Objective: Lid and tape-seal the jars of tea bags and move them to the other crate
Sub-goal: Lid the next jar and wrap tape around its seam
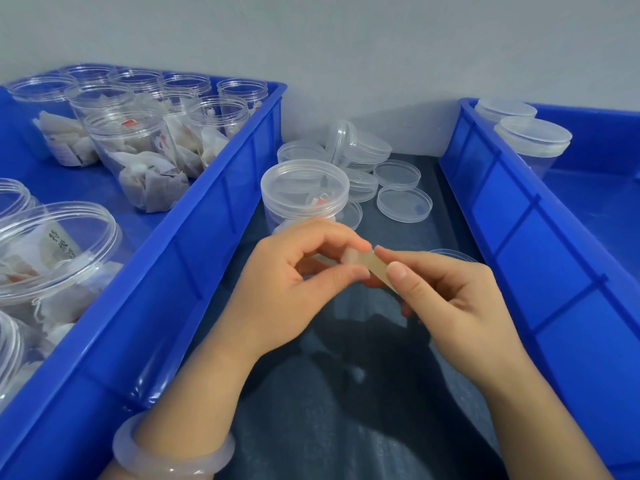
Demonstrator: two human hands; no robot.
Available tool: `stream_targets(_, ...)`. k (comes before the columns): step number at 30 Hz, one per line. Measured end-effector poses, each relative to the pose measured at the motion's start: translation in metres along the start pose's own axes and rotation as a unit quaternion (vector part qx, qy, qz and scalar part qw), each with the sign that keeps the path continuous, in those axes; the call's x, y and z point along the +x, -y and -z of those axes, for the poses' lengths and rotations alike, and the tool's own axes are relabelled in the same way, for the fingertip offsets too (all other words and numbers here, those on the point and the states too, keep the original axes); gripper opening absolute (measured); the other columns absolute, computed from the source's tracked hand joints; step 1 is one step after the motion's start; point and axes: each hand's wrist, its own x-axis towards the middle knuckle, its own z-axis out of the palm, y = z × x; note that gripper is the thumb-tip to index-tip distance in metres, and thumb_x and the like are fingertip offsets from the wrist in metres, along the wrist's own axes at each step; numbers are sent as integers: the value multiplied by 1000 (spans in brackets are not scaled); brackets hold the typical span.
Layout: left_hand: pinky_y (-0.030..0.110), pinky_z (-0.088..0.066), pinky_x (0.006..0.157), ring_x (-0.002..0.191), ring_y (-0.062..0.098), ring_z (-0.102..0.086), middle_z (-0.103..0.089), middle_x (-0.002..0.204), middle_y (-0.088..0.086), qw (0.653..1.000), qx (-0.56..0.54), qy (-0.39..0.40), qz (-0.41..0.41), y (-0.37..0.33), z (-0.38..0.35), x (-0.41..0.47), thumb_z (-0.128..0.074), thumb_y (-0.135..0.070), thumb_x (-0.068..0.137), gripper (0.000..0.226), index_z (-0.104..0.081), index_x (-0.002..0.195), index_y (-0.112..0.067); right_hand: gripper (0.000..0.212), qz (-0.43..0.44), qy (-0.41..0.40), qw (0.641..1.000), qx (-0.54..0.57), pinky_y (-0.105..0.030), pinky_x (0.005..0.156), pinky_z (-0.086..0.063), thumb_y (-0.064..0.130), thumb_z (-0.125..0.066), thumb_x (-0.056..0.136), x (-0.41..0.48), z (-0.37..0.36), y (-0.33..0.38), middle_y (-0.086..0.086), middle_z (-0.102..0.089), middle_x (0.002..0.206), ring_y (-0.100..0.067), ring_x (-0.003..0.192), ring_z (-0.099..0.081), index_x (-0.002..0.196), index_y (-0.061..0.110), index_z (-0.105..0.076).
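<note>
A clear jar of tea bags (304, 199) with its lid on stands on the dark table between the two blue crates. Just in front of it my left hand (294, 282) and my right hand (446, 296) together pinch a small roll of yellowish tape (375, 268); each hand holds it between thumb and forefinger. The left crate (194, 258) holds several open jars of tea bags (138, 150). The right crate (540, 244) holds two lidded jars (530, 140) at its far end.
Several loose clear lids (403, 204) lie scattered and stacked on the table behind the lidded jar. Another lid edge (450, 253) shows behind my right hand. A pale wall runs along the back. A bangle (166, 455) sits on my left wrist.
</note>
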Motion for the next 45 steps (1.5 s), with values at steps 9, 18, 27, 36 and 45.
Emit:
stream_targets(9,24,-56,71,78,16,-70,-74,85,-1,993,-72,-86,47,0,-1,1,-64,-10,78,16,-68,85,-23,25,-2,-15,1000,-14,-10,57,-42,8,-64,85,-2,-3,-6,-4,-75,84,3,61,-57,105,20,-70)
stream_targets(18,15,-52,67,68,5,-70,-74,75,-11,977,-63,-200,48,1,-6,2,-67,4,82,28,-71,79,-24,36,10,-13,1000,-14,-14,79,-51,10,-73,78,-3,-4,-7,12,-73,100,0,99,-65,104,34,-68)
stream_targets(27,32,-58,73,94,23,-71,-73,101,8,958,-228,-47,164,-1,-11,2,-59,-26,77,34,-65,105,-9,67,41,-32,997,-55,-8,83,-45,50,-72,58,1,-6,-12,35,-66,95,8,93,-64,117,51,-42)
stream_targets(36,30,-58,68,80,19,-72,-75,88,1,952,-224,-62,198,2,-18,1,-83,-12,64,28,-74,89,-21,67,76,-18,987,-140,-7,83,-45,63,-69,55,0,-13,-18,33,-64,101,7,91,-61,118,61,-44)
stream_targets(45,25,-57,69,72,10,-69,-75,79,-5,960,-207,-72,175,-1,-9,3,-72,-33,66,12,-78,77,-34,25,189,-194,932,-241,-15,91,-36,40,-59,81,3,3,-4,1,-56,104,-14,102,-48,101,25,-60)
